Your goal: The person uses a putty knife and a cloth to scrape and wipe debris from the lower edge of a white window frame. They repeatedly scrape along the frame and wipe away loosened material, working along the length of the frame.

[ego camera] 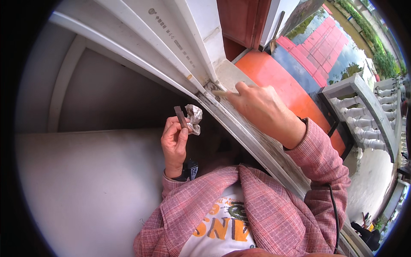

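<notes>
My left hand pinches a small flat dark brown strip and a crumpled whitish wad, which looks like paper or cloth, between thumb and fingers. Both are held up in front of the dark gap beside the window frame. On the other side of the frame track, my right hand is closed around a thin pale stick-like tool. Its end reaches the dirty corner where the white window frame meets the sill. Dark grime shows in that corner. The tool's exact tip cannot be made out.
White sliding frame profiles bearing print rise from the corner. A white wall surface lies at the left. Outside are an orange-red ledge, a grey stone balustrade and water with red panels. A black cable hangs by my right sleeve.
</notes>
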### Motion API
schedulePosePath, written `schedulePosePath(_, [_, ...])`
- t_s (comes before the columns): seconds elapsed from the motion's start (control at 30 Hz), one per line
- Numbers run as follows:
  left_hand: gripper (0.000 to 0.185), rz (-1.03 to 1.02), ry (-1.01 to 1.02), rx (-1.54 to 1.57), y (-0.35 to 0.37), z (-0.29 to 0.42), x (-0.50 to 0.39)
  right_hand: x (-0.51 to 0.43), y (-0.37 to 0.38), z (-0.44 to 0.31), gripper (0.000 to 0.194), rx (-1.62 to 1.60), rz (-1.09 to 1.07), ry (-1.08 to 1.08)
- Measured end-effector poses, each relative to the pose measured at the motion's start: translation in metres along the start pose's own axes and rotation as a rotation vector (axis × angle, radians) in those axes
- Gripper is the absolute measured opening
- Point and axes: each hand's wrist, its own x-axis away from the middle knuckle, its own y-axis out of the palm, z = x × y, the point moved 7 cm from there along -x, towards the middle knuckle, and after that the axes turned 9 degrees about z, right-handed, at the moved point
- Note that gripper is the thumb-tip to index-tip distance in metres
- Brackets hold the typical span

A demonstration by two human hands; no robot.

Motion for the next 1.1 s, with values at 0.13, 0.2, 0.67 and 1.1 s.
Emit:
schedulePosePath(0.13, [0.01, -0.019, 0.012, -0.031, 0.002, 0.004, 0.001, -0.009, -0.002, -0.008, 0.02, 0.068, 0.055, -0.014])
schedulePosePath(0.2, [0.01, -0.013, 0.012, -0.02, 0.002, 0.004, 0.0, -0.002, -0.002, -0.009, 0.02, 0.022, -0.005, 0.039])
schedulePosePath(0.67, [0.009, -0.008, 0.021, -0.018, 0.001, 0.002, 0.001, 0.003, 0.004, -0.012, 0.017, 0.078, -0.167, 0.036])
schedulePosePath(1.1, [0.008, -0.029, 0.018, 0.014, 0.0, -0.003, 0.001, 0.0, -0.005, -0.014, 0.028, -0.054, -0.038, 0.122])
